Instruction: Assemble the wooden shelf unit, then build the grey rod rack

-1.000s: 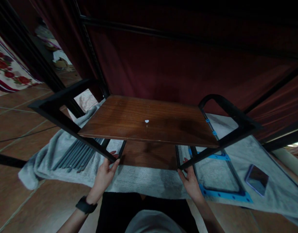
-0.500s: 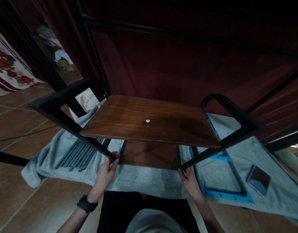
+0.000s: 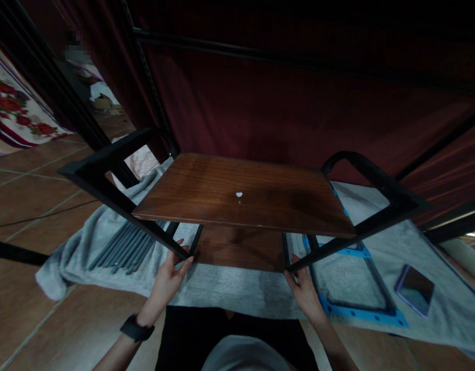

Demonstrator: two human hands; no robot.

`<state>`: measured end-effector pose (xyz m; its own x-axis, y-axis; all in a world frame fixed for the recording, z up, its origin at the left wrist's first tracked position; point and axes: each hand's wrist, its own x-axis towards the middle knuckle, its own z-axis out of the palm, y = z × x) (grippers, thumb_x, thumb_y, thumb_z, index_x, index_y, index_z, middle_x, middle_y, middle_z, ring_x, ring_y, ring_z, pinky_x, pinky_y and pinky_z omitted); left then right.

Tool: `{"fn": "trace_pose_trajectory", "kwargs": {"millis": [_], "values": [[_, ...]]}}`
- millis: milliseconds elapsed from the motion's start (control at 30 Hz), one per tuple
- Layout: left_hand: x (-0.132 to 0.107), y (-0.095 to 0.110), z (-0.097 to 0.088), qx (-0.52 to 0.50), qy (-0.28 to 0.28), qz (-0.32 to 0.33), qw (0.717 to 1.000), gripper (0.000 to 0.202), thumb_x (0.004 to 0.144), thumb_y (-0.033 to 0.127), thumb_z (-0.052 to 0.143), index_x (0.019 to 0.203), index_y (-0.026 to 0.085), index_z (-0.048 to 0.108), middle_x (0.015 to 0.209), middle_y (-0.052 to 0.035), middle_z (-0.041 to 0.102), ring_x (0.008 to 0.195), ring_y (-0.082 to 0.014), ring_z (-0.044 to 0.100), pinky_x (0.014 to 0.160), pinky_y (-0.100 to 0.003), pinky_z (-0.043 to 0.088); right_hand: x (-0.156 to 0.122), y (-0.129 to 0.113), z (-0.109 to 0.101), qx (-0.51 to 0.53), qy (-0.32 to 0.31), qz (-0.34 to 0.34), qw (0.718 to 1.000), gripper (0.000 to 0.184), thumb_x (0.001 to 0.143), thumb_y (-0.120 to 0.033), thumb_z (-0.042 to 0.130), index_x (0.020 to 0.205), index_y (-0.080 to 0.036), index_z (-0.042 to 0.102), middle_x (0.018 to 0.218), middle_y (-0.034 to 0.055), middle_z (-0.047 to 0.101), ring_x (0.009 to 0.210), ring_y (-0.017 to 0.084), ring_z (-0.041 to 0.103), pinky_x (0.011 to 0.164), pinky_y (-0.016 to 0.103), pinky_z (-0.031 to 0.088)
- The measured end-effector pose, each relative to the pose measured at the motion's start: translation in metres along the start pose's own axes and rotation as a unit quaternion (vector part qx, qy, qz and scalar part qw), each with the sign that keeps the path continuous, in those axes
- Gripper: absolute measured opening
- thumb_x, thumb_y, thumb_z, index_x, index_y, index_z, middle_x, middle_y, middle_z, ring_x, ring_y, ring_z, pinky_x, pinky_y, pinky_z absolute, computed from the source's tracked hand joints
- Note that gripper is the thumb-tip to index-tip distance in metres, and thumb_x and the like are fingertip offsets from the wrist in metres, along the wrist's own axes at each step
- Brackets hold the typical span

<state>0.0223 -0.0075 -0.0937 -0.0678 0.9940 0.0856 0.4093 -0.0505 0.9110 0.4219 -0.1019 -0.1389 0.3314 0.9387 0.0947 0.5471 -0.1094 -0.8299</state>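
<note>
A two-tier shelf rack with a black frame stands in front of me. Its upper wood-grain board [image 3: 241,193] bears a small white heart-shaped mark, and the lower board [image 3: 239,247] lies partly hidden beneath. My left hand [image 3: 171,275] holds the left frame's near lower corner, thumb on one side and fingers on the other. At the matching corner on the right, my right hand [image 3: 302,286] grips the black frame [image 3: 322,251] the same way. Both hands are at about the level of the lower board.
Several grey tubes [image 3: 123,247] lie on the grey cloth [image 3: 229,288] at the left. To the right are a black frame with blue connector strips [image 3: 364,312] and a phone [image 3: 415,289]. A dark red curtain [image 3: 279,113] hangs behind, and black posts rise at the left.
The whole view has shifted slightly to the right. Both hands keep their hold on the rack's lower front corners; the left thumb and fingers have moved only a little.
</note>
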Motion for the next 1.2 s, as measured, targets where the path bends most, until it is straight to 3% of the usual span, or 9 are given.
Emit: {"fn": "trace_pose_trajectory", "kwargs": {"millis": [200, 367, 567, 733, 1000, 1200], "values": [[-0.003, -0.002, -0.001, 0.070, -0.023, 0.015, 0.997, 0.071, 0.090, 0.049, 0.057, 0.150, 0.024, 0.032, 0.131, -0.0140, 0.062, 0.121, -0.0282, 0.061, 0.086, -0.038, 0.058, 0.001, -0.001, -0.003, 0.010, 0.009, 0.009, 1.000, 0.063, 0.088, -0.049, 0.057, 0.144, -0.021, 0.047, 0.148, 0.0118, 0.049, 0.138, 0.029, 0.046, 0.113, 0.046, 0.042], [-0.002, -0.002, -0.001, 0.050, -0.020, 0.020, 0.998, 0.076, 0.089, 0.050, 0.058, 0.153, 0.024, 0.027, 0.132, -0.0146, 0.061, 0.121, -0.0280, 0.062, 0.085, -0.038, 0.058, 0.001, -0.004, -0.004, 0.013, 0.005, 0.019, 1.000, 0.064, 0.088, -0.052, 0.056, 0.144, -0.023, 0.046, 0.148, 0.0112, 0.049, 0.138, 0.029, 0.047, 0.109, 0.045, 0.045], [-0.001, -0.001, -0.001, 0.077, -0.016, 0.051, 0.996, 0.063, 0.094, 0.047, 0.049, 0.148, 0.019, 0.034, 0.125, -0.0157, 0.066, 0.117, -0.0265, 0.065, 0.103, -0.046, 0.050, 0.000, -0.009, -0.007, -0.001, 0.003, 0.018, 1.000, 0.061, 0.090, -0.053, 0.052, 0.143, -0.021, 0.048, 0.145, 0.0127, 0.051, 0.137, 0.029, 0.047, 0.111, 0.045, 0.044], [0.001, -0.002, -0.002, 0.086, -0.011, 0.049, 0.995, 0.058, 0.094, 0.047, 0.047, 0.142, 0.016, 0.039, 0.118, -0.0153, 0.069, 0.109, -0.0267, 0.068, 0.101, -0.046, 0.051, 0.002, -0.009, -0.004, 0.005, -0.007, 0.006, 1.000, 0.055, 0.092, -0.050, 0.051, 0.139, -0.021, 0.052, 0.141, 0.0133, 0.054, 0.126, 0.028, 0.058, 0.107, 0.045, 0.048], [-0.003, 0.003, -0.003, 0.029, -0.025, 0.000, 0.999, 0.077, 0.087, 0.051, 0.058, 0.152, 0.022, 0.028, 0.128, -0.0151, 0.064, 0.121, -0.0292, 0.062, 0.092, -0.043, 0.057, 0.002, -0.012, -0.005, 0.003, 0.003, -0.010, 1.000, 0.062, 0.090, -0.052, 0.054, 0.143, -0.020, 0.047, 0.149, 0.0144, 0.047, 0.139, 0.030, 0.044, 0.116, 0.050, 0.037], [-0.005, -0.002, -0.005, 0.037, -0.026, 0.030, 0.999, 0.076, 0.089, 0.048, 0.058, 0.154, 0.024, 0.024, 0.134, -0.0147, 0.061, 0.124, -0.0271, 0.060, 0.105, -0.046, 0.049, 0.002, -0.015, -0.007, 0.005, 0.007, 0.008, 1.000, 0.060, 0.090, -0.054, 0.052, 0.140, -0.020, 0.050, 0.147, 0.0136, 0.049, 0.139, 0.030, 0.045, 0.112, 0.049, 0.043]]}}
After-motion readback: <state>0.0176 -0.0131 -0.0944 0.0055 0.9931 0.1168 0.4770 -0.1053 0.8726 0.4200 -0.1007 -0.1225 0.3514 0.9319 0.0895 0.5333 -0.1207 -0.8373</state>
